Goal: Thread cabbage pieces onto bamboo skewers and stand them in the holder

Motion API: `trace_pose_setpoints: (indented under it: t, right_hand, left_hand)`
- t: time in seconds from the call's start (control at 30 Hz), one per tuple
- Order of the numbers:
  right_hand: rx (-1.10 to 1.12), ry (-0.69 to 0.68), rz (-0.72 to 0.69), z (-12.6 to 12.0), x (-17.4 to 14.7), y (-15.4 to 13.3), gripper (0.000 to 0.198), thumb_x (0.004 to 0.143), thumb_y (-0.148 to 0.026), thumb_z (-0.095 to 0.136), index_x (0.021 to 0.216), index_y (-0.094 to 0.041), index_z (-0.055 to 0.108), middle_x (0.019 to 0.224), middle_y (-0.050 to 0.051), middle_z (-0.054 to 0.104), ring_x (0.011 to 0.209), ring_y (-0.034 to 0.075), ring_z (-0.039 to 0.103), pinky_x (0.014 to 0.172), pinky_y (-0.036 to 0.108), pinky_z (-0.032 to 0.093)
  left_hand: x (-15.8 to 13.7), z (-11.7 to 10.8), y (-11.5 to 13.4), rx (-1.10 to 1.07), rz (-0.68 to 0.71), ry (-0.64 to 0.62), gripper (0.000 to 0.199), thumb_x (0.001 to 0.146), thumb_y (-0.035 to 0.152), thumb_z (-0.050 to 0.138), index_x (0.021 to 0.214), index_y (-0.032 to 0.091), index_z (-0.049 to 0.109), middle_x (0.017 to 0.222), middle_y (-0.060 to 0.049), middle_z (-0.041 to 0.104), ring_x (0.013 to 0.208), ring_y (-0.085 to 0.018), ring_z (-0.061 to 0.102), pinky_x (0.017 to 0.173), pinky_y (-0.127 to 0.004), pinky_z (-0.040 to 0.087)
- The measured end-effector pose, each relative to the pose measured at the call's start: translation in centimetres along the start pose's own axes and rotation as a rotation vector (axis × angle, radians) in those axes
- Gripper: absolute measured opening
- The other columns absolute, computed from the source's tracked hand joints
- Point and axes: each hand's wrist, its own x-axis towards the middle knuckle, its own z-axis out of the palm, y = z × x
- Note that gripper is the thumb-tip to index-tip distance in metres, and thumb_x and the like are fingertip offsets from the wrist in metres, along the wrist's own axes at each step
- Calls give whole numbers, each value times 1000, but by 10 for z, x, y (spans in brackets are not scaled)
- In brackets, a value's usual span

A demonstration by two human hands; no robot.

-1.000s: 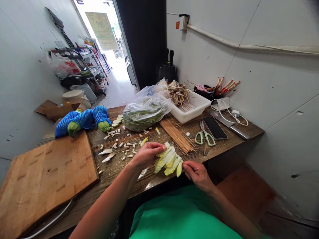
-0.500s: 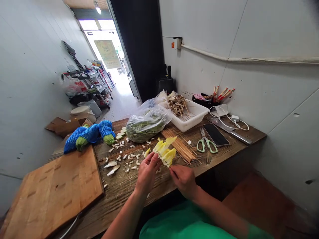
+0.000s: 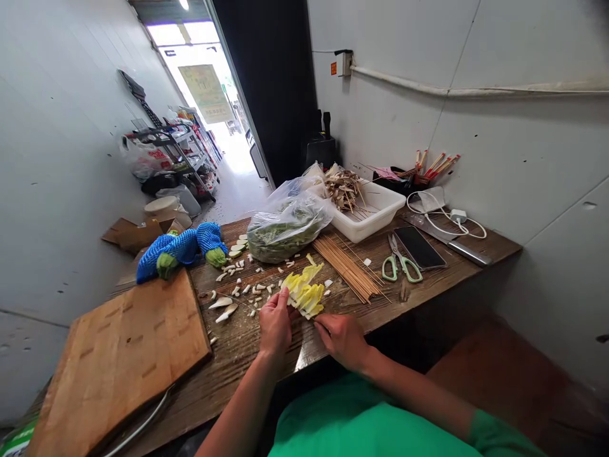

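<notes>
Several yellow cabbage leaves [image 3: 304, 293] with pale bases sit in a row above the table's front edge. My left hand [image 3: 276, 322] is closed, thumb and fingers pinching the leaves at their left side. At the row's lower right end, my right hand [image 3: 343, 339] is closed in a pinch on what looks like the end of a bamboo skewer, mostly hidden by the fingers and leaves. Just beyond the leaves lies a bundle of bamboo skewers [image 3: 346, 270]. White chopped pieces [image 3: 257, 291] are scattered to the left of the leaves.
A cutting board [image 3: 137, 355] and blue-netted vegetables [image 3: 178, 251] are at left. Behind are a plastic bag of greens [image 3: 285, 235] and a white tray [image 3: 380, 212] with skewered food. Scissors [image 3: 402, 263], a phone [image 3: 421, 246] and a knife [image 3: 469, 252] lie at right.
Both hands and the cabbage leaves have moved slightly left, and the leaves lie flatter and lower over the table. The head view has shifted a little. Both hands keep their pinch.
</notes>
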Motion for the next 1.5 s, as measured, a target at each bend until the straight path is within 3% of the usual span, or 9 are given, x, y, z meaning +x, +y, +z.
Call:
trace_pose_setpoints:
  t: [0.5, 0.93, 1.07, 1.13, 1.2, 1.3, 1.37, 1.5]
  right_hand:
    - [-47, -97, 8, 3, 0, 3, 25, 91, -20, 37, 77, -15, 57, 68, 6, 66, 61, 14, 59, 53, 26, 25]
    - [-38, -23, 0, 8, 1, 2, 27, 91, -19, 35, 74, -15, 56, 65, 6, 64, 58, 14, 58, 54, 26, 28]
    - [28, 73, 14, -2, 1, 4, 28, 92, -20, 35, 78, -14, 58, 66, 6, 64, 58, 14, 58, 55, 25, 32]
    - [112, 165, 44, -17, -1, 9, 28, 93, -23, 35, 82, -14, 60, 70, 6, 65, 62, 14, 59, 57, 24, 36]
    - [220, 249, 119, -37, -5, 18, 26, 92, -27, 39, 85, -15, 61, 72, 5, 65, 63, 14, 59, 59, 24, 38]
    - [395, 294, 290, -65, -15, 33, 26, 90, -36, 44, 87, -17, 62, 62, 1, 58, 55, 12, 53, 53, 23, 39]
    - [507, 295, 385, -76, -22, 43, 27, 89, -40, 47, 89, -18, 62, 56, -2, 52, 49, 11, 47, 48, 23, 36]
    - [662, 289, 459, -82, -32, 51, 29, 86, -43, 50, 88, -17, 62, 52, -3, 47, 48, 10, 43, 46, 23, 34]
  left_hand:
    - [10, 2, -9, 70, -140, 53, 7, 77, 24, 58, 79, 18, 61, 74, -1, 67, 59, -15, 62, 57, -26, 50]
    - [9, 5, -8, 25, -155, 31, 11, 78, 20, 58, 84, 11, 61, 78, -6, 68, 62, -15, 64, 58, -25, 51]
    - [8, 5, -1, 17, -187, -57, 24, 82, 32, 51, 88, 11, 62, 82, -10, 68, 67, -18, 65, 63, -29, 51]
    - [11, 2, 3, 102, -78, -74, 36, 83, 42, 48, 93, 12, 62, 84, -12, 68, 70, -20, 64, 67, -33, 51]
    - [19, 0, 9, 334, 157, -88, 37, 79, 44, 55, 98, 14, 64, 88, -11, 68, 75, -22, 63, 74, -34, 49]
    - [43, 5, 19, 857, 560, -212, 23, 77, 28, 59, 96, 20, 70, 98, -10, 67, 89, -24, 60, 87, -36, 42]
    - [64, 16, 24, 1181, 751, -322, 27, 79, 16, 53, 98, 24, 70, 109, -10, 64, 103, -27, 54, 94, -39, 36]
    - [107, 41, 26, 1504, 902, -495, 31, 76, 8, 54, 94, 27, 71, 122, -10, 57, 122, -31, 38, 98, -44, 28]
